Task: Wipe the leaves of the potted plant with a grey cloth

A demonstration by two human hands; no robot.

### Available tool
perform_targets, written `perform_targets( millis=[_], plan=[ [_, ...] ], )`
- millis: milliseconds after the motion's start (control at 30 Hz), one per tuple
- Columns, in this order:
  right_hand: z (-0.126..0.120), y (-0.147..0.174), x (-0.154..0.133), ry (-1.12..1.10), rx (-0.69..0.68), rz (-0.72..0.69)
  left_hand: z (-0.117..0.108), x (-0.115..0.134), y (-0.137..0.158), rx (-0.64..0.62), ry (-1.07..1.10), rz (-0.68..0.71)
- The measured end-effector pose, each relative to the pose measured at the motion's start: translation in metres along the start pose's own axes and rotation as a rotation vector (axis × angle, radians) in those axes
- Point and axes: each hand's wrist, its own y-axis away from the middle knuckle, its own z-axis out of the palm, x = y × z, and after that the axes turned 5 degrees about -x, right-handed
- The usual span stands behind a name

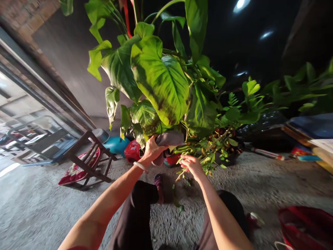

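My left hand [153, 151], with a pale bangle at the wrist, is closed around a bunched grey-brown cloth [170, 138] at the foot of a large potted plant. Broad green leaves [162, 81], some with brown patches, hang just above that hand. To the right, my right hand [193, 167] has its fingers partly spread beside thin leafy stems [208, 147] of a smaller plant; I see nothing held in it. The leaves and cloth hide most of the pot. Part of a red container [172, 159] shows between my hands.
On the left stand a wooden folding chair [90, 161] with a red cushion, a teal container [116, 145] and a red patterned item [132, 151]. A red bag [307, 225] lies at lower right. Stacked items [312, 133] are at the right edge. Fallen leaves [180, 208] lie on the concrete floor.
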Motion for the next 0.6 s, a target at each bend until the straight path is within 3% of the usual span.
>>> perform_targets(
  millis=[67, 133, 233, 333, 400, 500, 600],
  plan=[
    [-0.004, 0.001, -0.001, 0.012, 0.03, 0.012, 0.011, 0.017, -0.008, 0.055, -0.04, 0.061],
    [-0.009, 0.006, -0.002, 0.043, 0.027, 0.044, 0.03, 0.023, -0.014, 0.012, -0.121, 0.054],
    [-0.027, 0.024, -0.01, 0.106, -0.057, 0.095, 0.056, 0.003, -0.007, -0.242, -0.187, -0.017],
    [-0.066, 0.046, -0.022, 0.099, -0.155, 0.106, 0.06, -0.034, 0.014, -0.46, -0.008, -0.077],
    [-0.096, 0.053, -0.028, -0.052, 0.002, 0.019, 0.049, -0.051, 0.025, -0.469, 0.17, -0.129],
    [-0.121, 0.042, -0.028, -0.276, 0.388, -0.126, 0.029, -0.054, 0.03, -0.383, 0.32, -0.207],
    [-0.11, 0.014, -0.017, -0.319, 0.45, -0.126, 0.033, -0.038, 0.026, -0.45, 0.388, -0.3]
  ],
)
